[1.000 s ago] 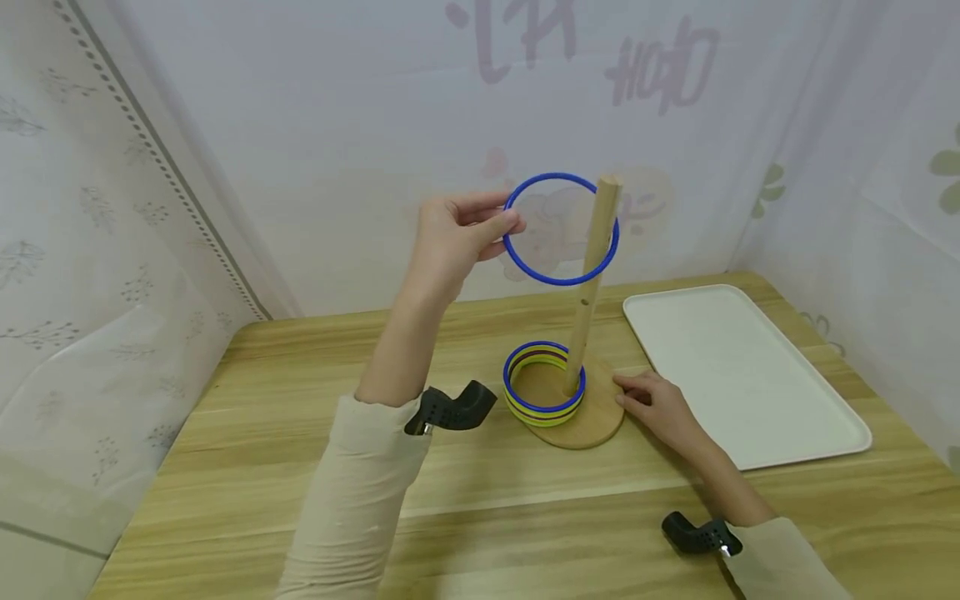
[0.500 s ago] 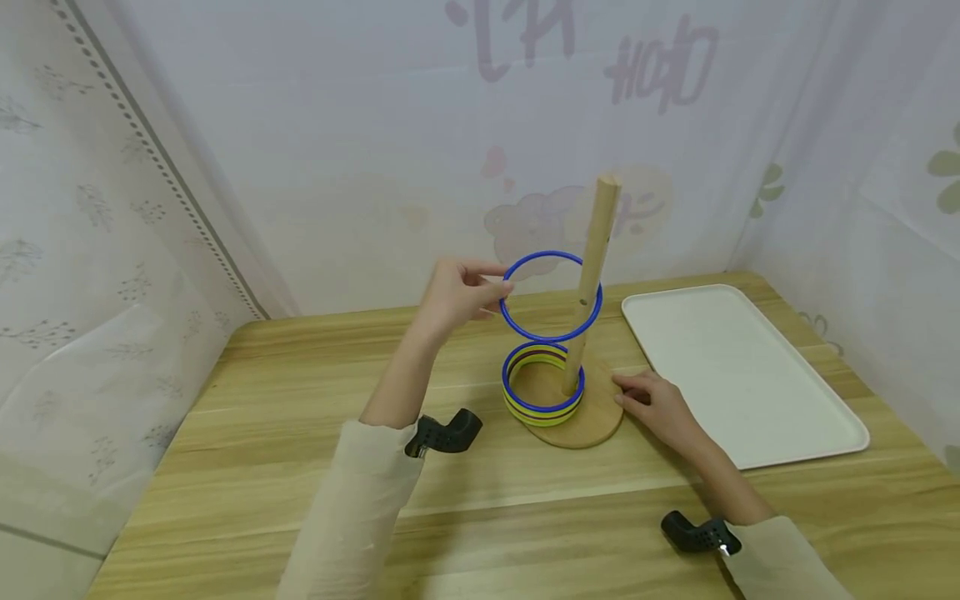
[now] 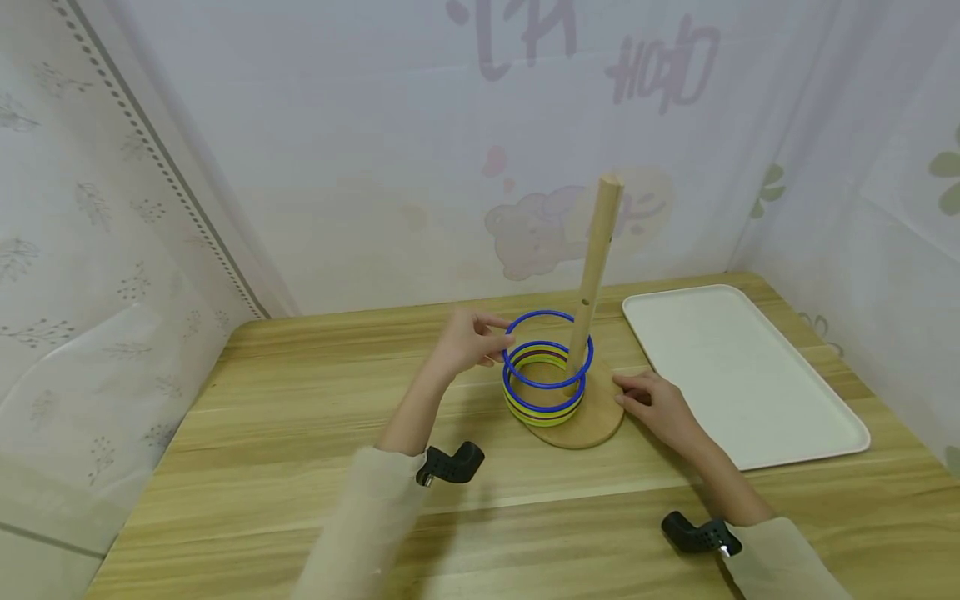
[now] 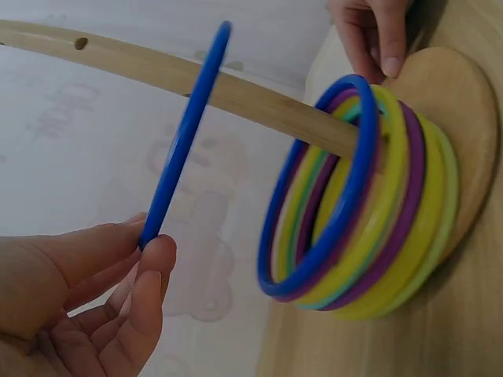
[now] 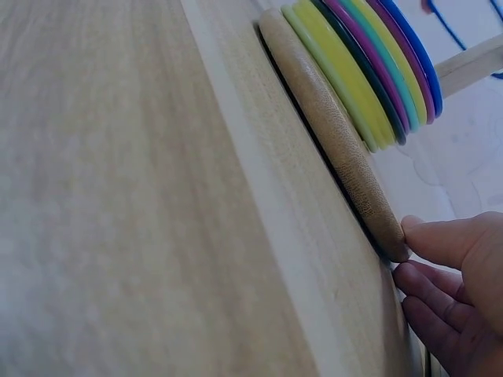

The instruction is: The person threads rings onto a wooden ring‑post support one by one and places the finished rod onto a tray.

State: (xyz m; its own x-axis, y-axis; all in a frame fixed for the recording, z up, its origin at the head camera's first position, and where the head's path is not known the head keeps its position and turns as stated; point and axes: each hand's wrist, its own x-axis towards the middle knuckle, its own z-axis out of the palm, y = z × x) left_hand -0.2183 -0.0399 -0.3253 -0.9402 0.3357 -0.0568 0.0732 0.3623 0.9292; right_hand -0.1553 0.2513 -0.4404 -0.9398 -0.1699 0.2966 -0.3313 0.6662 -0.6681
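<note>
My left hand (image 3: 468, 343) pinches a thin blue ring (image 4: 185, 137) by its left edge, between thumb and fingers. This ring encircles the upright wooden post (image 3: 597, 250) and hangs just above a stack of rings (image 3: 545, 422). Blue tops the stack; purple, yellow, teal and dark green ones lie beneath, all around the post. In the left wrist view a gap separates the held ring from the pile. The post rises from a round wooden base (image 3: 606, 417). At the base's right edge, my right hand (image 3: 660, 410) grips the rim, thumb above and fingers at the underside.
A white rectangular tray (image 3: 742, 375) lies on the wooden table (image 3: 300, 467) to the right, behind the right hand. Patterned white curtains (image 3: 360, 167) enclose the table at the back and both sides. Black camera mounts (image 3: 453, 462) sit on both wrists.
My left hand has lowered the blue ring along the post, from near its top to just over the stack. The right hand and the base have stayed put.
</note>
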